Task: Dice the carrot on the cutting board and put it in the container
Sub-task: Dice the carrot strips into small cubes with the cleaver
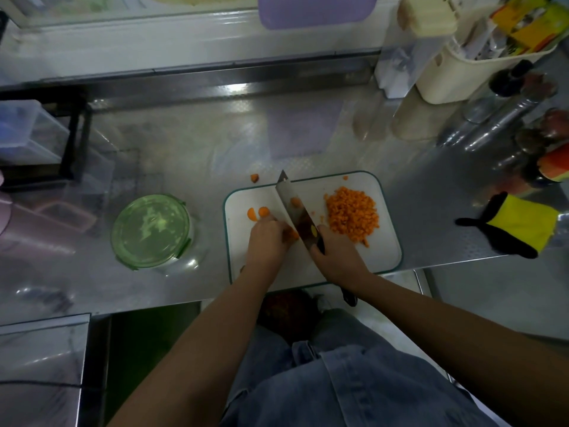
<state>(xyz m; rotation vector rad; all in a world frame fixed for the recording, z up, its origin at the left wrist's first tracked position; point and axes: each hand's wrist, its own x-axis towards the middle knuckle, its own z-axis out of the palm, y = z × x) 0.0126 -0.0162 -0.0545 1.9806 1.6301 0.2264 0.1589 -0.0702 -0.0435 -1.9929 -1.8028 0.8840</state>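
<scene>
Carrot [291,234] remnant sits mid-board under our left hand [264,238], pinned just left of the knife [295,208] gripped by our right hand [335,257], blade running toward the bench's far edge.

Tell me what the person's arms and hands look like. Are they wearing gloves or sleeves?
No gloves and no sleeves show. The left hand and right hand are bare, and both forearms are bare right down to the picture's edge. I see no watch, ring or bracelet. Lower down, the person wears blue denim.
</scene>
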